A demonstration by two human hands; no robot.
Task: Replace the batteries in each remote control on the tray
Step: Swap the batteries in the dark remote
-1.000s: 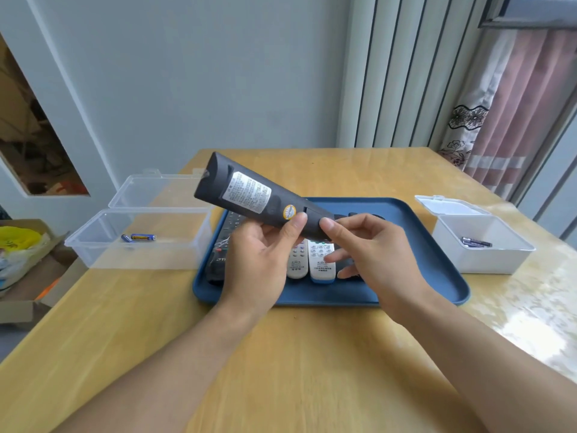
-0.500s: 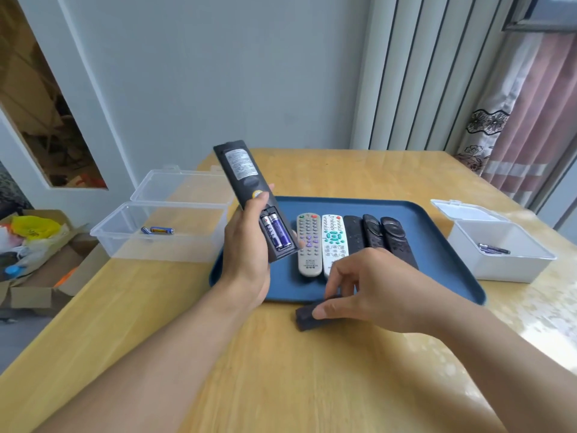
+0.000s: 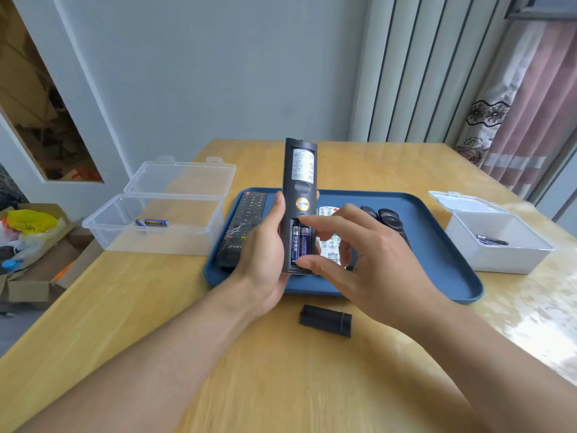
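The black remote control (image 3: 299, 195) stands almost upright above the blue tray (image 3: 437, 270), with its back side to the camera and its battery compartment uncovered. Two purple batteries (image 3: 300, 242) lie side by side inside the compartment. The left hand (image 3: 265, 254) grips the lower part of this remote, the thumb along its left edge and the other fingers behind it. The right hand (image 3: 368, 260) is just beside the compartment, its fingers spread and relaxed; the thumb tip is at the lower end of the batteries and the index finger reaches to the upper end, but I cannot tell if they really touch. The black battery cover (image 3: 325, 320) lies on the wooden table (image 3: 281, 385), just in front of the tray. On the tray rest another black remote (image 3: 246, 223) at the left, a white remote (image 3: 329, 245) partly hidden by the right hand, and dark remotes (image 3: 385, 218) behind it. A clear box (image 3: 162, 223) at the left holds two batteries, and a white box (image 3: 496, 242) at the right holds dark batteries.
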